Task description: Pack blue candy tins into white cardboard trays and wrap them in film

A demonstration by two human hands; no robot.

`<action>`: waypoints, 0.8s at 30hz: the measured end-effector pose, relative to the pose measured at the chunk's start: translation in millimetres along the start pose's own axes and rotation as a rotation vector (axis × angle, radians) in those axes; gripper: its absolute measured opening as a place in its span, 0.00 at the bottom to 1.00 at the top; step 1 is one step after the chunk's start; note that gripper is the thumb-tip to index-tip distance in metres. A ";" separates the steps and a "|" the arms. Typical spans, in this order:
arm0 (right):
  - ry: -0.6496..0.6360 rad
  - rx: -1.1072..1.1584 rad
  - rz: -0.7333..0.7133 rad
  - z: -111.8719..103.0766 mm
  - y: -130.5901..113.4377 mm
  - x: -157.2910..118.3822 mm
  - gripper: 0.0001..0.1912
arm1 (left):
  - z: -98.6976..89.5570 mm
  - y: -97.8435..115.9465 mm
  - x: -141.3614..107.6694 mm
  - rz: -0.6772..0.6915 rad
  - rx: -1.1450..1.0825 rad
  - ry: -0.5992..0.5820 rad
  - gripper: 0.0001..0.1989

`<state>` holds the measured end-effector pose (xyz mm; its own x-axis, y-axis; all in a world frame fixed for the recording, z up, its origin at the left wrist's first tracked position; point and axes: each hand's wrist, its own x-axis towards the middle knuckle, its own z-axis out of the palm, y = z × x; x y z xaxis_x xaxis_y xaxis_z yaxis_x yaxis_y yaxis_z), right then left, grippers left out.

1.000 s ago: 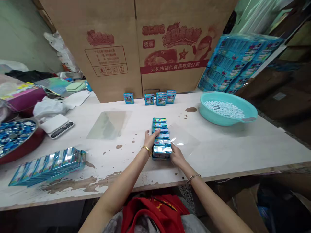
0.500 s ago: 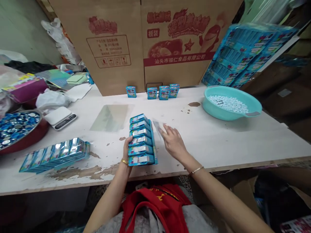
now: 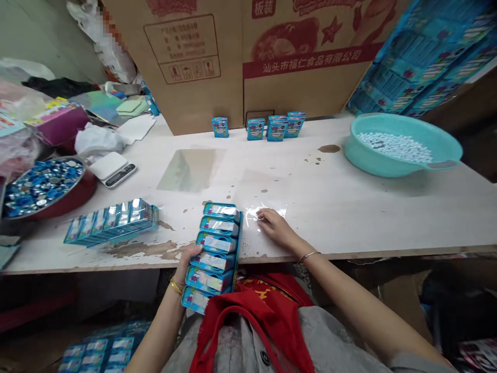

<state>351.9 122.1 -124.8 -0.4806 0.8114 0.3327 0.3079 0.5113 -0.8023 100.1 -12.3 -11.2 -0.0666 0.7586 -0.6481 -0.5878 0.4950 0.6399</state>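
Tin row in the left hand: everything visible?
The row is six small blue tins side by side, each with a shiny silvery-white patch on its face; the finish looks glossy, possibly under film. A blue strip runs along its right side. The row slants across the edge of the white table, with its near end past the edge. The left hand grips it from the left side.

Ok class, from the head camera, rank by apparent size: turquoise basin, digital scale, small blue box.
Turquoise basin, then digital scale, then small blue box; the box stands farther back, so that last gap is unsure.
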 end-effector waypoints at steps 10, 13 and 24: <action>0.204 0.187 0.127 -6.8 -8.2 11.6 0.11 | 64.1 -11.9 15.0 -0.034 0.237 -0.287 0.23; 0.292 0.270 0.147 -13.6 -9.2 17.1 0.10 | 65.4 -10.9 16.9 -0.026 0.283 -0.281 0.23; 0.092 0.251 0.090 -28.9 3.4 15.9 0.14 | 73.9 -12.0 36.8 0.019 0.336 -0.339 0.26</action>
<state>369.0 144.9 -107.9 -0.3800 0.8788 0.2888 0.1276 0.3590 -0.9246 164.3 40.9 -12.2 0.2249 0.8367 -0.4994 -0.2916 0.5468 0.7848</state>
